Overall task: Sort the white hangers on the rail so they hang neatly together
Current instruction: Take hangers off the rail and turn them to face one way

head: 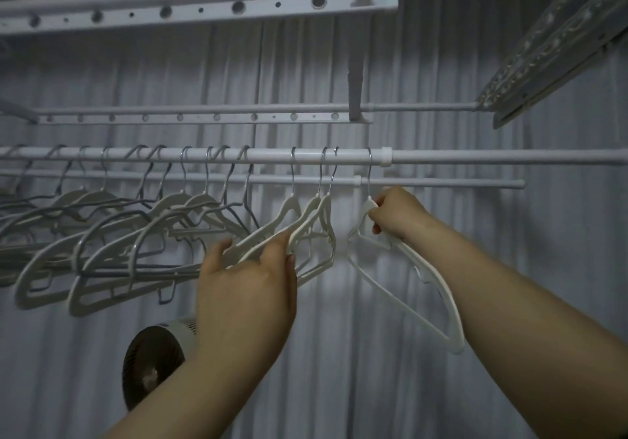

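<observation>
Pale curtain behind the rail (272, 156); my left grip (248, 289) pinches the shoulders of three white hangers (307, 221), my right grip (396, 216) clenches the neck of the lone hanger (441, 302). Light, stiff, slippery plastic; best held near the hook

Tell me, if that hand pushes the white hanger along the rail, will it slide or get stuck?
It would probably slide: the white hanger hangs by a thin metal hook over the smooth round rail. It likely swings too, since only that hook holds it, though the right hand gripping its neck should steady it. It looks thin and hollow, so probably light.
</observation>
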{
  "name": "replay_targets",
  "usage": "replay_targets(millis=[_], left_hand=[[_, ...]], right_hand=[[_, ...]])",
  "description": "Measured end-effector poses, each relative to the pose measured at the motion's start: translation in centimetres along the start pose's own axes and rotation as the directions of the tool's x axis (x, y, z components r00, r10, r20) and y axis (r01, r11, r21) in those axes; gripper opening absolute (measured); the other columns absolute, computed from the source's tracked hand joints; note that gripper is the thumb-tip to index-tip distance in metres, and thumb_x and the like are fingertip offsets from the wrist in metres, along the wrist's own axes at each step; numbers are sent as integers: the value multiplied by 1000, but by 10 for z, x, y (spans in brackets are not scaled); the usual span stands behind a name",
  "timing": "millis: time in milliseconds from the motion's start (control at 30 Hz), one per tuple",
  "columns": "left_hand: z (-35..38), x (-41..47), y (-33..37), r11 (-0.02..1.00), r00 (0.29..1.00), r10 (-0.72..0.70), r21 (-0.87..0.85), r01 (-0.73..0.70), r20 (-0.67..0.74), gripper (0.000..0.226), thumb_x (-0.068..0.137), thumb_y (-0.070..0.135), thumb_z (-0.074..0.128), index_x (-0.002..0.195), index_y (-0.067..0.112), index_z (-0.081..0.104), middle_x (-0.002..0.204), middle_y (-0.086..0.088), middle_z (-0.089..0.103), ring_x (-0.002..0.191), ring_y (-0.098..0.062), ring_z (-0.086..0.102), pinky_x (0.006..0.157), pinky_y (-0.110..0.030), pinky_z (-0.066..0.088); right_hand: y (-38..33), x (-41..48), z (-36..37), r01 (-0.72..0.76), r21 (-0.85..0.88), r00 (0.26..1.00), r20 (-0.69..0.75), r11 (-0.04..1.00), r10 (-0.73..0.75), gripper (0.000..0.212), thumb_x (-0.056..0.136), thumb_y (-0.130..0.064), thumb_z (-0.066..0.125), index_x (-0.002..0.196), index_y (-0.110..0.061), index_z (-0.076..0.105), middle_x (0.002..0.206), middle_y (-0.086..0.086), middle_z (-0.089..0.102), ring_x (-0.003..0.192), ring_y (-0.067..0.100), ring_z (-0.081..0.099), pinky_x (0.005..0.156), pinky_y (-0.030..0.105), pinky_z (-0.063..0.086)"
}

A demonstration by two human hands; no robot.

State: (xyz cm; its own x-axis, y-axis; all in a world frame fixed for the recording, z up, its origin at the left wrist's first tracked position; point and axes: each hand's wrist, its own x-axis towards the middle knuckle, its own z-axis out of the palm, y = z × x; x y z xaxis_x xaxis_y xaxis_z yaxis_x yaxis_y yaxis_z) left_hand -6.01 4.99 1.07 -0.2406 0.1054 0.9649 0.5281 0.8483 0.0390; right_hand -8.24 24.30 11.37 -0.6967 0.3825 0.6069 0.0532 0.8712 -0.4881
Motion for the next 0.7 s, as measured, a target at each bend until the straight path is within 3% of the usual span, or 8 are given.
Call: replay_targets(millis=[100, 233, 333, 400, 500, 633, 700], left_hand=[[-5, 7, -1, 1000, 999, 14, 1, -14, -33, 41, 83, 22, 34, 93, 9, 71, 30, 1, 54, 31, -15, 56, 85, -45, 53], [-11, 26, -2, 999, 999, 46, 24, -45, -8, 34, 85, 20, 36, 87, 9, 68, 38, -3, 61, 34, -21, 57, 90, -45, 49], [-21, 51, 2, 999, 997, 32, -25, -30, 72, 28, 93, 17, 31, 91, 13, 59, 72, -5, 73, 63, -26, 62, 100, -35, 36], [-24, 70, 4, 998, 994, 15, -61, -9, 106, 25, 95, 17, 32, 89, 15, 57, 84, -3, 73, 79, -26, 64, 93, -35, 37], [-23, 85, 5, 998, 984, 29, -65, -18, 173, 33, 96, 20, 31, 91, 14, 63, 88, -4, 73, 80, -25, 63, 76, -30, 34], [-16, 74, 1, 993, 966, 97, -90, -77, 239, 34, 97, 22, 28, 96, 16, 62, 87, -2, 74, 88, -21, 65, 98, -32, 29], [-14, 64, -5, 989, 958, 104, -132, -70, 266, 34, 97, 22, 28, 94, 17, 61, 81, -1, 74, 87, -17, 64, 95, -29, 20]], right_hand=[[-1, 2, -1, -9, -43, 1000, 3, 999, 9, 25, 81, 3, 52, 102, 7, 66, 108, 24, 69, 104, 33, 63, 51, 16, 31], [-2, 0, -2, 2, -93, 1000, 17, 996, -1, 24, 81, 3, 52, 99, 6, 68, 108, 23, 69, 102, 33, 64, 50, 16, 31], [-1, 0, -2, 13, -72, 1000, 30, 997, -11, 20, 85, -4, 48, 89, 0, 67, 100, 20, 72, 80, 28, 63, 51, 20, 37], [1, 0, -3, 26, -74, 999, 35, 997, -23, 20, 88, -14, 48, 77, -4, 62, 84, 16, 70, 65, 23, 56, 52, 23, 38], [4, -6, -7, 55, -92, 998, 18, 994, -54, 40, 90, -31, 50, 58, -8, 48, 58, 4, 50, 50, 15, 45, 47, 23, 32], [11, -19, -13, 97, -17, 994, -43, 995, -98, 43, 93, -42, 43, 73, -6, 55, 73, 9, 55, 73, 26, 53, 60, 27, 34], [19, -28, -15, 98, 41, 991, -99, 994, -93, 43, 96, -36, 39, 70, -5, 54, 78, 13, 59, 82, 30, 55, 59, 28, 32]])
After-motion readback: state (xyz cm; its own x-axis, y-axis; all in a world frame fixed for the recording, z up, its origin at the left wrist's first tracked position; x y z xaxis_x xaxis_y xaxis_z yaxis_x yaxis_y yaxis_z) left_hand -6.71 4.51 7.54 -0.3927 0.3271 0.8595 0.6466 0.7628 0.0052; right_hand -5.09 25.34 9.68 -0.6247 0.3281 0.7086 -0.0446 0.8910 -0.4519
